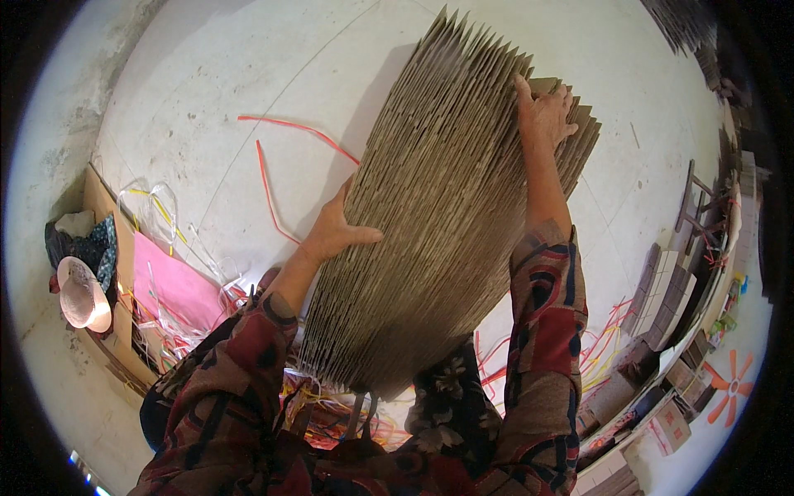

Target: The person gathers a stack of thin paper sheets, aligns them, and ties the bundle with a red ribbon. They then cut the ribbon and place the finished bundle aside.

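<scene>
1. Presently, we are finding the cardboard stack [438, 207] slanting between both forearms, over the middle of the pale floor [273, 66], well apart from the floor's left and right edges; we are not seeing what is supporting its underside.
2. The left hand [335, 231] is grasping the stack's left side, its thumb lying across the exposed edges.
3. The right hand [546, 116] is gripping the stack near its far right corner, fingers spreading over the edges.
4. We are judging the stack bulky and fairly heavy, its pieces stiff yet bendable, inner ones possibly slipping. We are advising holding both outer faces, pressing inward.
5. Regarding containers, we are noting a carton [668, 430] toward the floor's right edge, its contents not showing. Toward the left edge, a brown panel [97, 194] is standing near a pink sheet [178, 285] and loose straps [169, 343]; we are not managing to tell whether it is forming a box.
</scene>
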{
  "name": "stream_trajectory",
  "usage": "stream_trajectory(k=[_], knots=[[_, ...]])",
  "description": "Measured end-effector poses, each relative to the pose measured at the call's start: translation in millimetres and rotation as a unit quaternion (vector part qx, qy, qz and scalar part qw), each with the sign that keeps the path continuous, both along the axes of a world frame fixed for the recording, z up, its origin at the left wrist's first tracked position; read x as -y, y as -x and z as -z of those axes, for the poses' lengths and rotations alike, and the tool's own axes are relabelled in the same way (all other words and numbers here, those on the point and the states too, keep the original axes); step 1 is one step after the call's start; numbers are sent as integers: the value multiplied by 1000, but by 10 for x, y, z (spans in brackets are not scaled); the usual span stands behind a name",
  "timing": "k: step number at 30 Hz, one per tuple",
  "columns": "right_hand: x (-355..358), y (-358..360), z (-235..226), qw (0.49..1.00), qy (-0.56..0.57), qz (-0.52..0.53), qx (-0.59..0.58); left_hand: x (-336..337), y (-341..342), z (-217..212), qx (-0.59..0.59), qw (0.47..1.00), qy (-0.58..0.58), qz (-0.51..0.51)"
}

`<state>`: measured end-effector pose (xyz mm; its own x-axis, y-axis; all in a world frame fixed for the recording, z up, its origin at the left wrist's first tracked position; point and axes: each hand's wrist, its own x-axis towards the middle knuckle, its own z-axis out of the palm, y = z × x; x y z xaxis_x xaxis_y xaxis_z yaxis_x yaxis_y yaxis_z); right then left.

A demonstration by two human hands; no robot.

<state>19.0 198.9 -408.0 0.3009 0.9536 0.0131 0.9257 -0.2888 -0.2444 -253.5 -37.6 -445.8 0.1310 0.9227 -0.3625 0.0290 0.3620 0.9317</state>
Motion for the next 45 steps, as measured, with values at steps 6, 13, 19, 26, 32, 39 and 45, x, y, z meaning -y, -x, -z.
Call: stream_trajectory(k=[6,13,19,26,32,39,45], knots=[[1,-34,83,1000,0,2,15,-18,-11,-58,-13,1000,4,1],[-54,-66,229,989,-15,-97,111,-19,18,-60,-7,1000,1,-2],[-41,99,177,997,-21,-64,29,-31,21,-94,7,1000,9,-5],[-21,203,67,996,21,-58,71,-22,45,-79,-29,1000,1,1],[-20,130,192,993,-43,-95,63,-42,56,-86,-51,998,-38,4],[-11,194,185,955,-129,-241,116,-18,165,-18,12,999,40,6],[-18,234,166,927,-148,-314,146,-23,151,-17,13,1000,25,-1]])
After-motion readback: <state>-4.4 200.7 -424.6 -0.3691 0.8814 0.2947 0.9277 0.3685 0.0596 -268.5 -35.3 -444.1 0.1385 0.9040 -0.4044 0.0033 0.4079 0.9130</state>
